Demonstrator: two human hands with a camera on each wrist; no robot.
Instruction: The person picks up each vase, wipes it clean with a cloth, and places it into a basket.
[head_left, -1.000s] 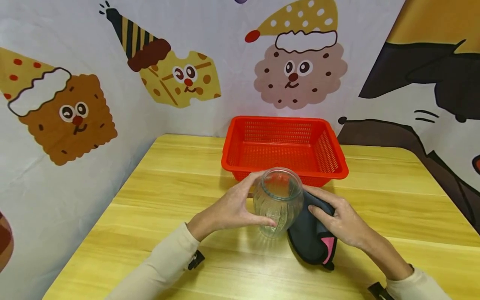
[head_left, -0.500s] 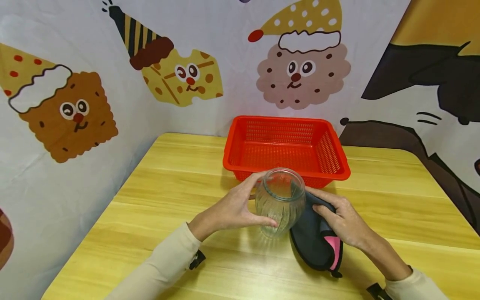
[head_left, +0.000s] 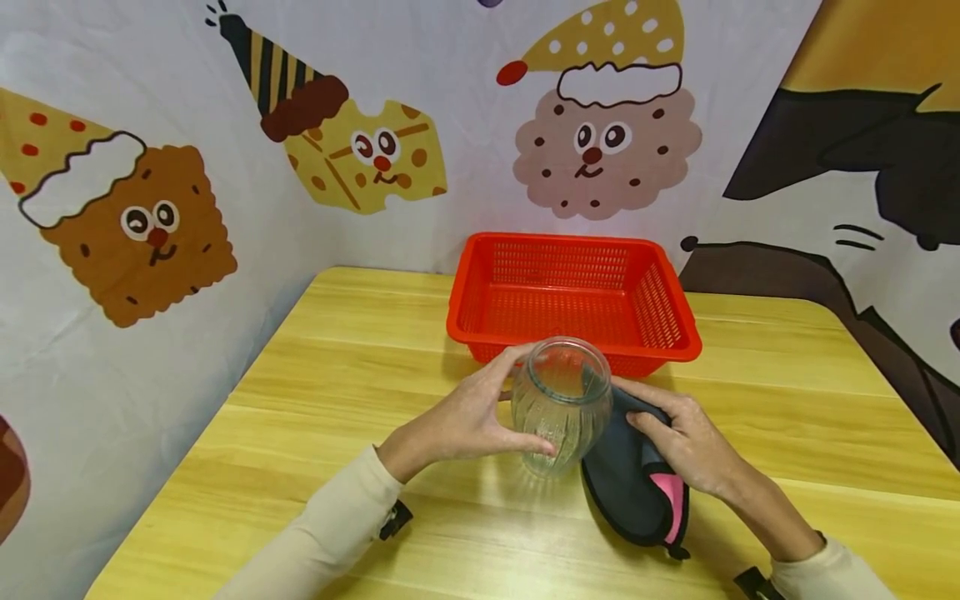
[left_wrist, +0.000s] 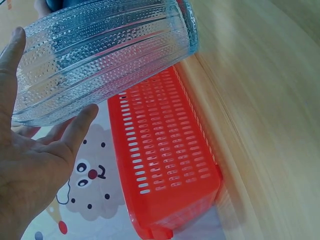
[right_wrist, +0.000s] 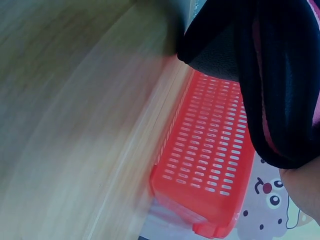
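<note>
A clear ribbed glass jar (head_left: pixel 551 421) with a round mouth stands tilted slightly in front of me in the head view. My left hand (head_left: pixel 468 417) grips it from the left, thumb along the near side and fingers behind. Dimpled texture covers the jar's wall (left_wrist: pixel 100 60) in the left wrist view. To the right, a dark grey soft pouch (head_left: pixel 626 492) with black edging and pink lining hangs against the jar's side. My right hand (head_left: pixel 690 437) pinches its upper edge between thumb and fingers. Up close, the pouch (right_wrist: pixel 280 75) is folded, showing pink inside.
A red perforated plastic basket (head_left: pixel 573 346) stands behind the jar near the back of the wooden table (head_left: pixel 360 358). A cartoon-printed backdrop (head_left: pixel 480 167) rises behind and to the left of the table.
The pouch has shifted slightly right and down, with more of its pink lining showing. The left hand keeps its hold on the jar; the view has shifted a little.
</note>
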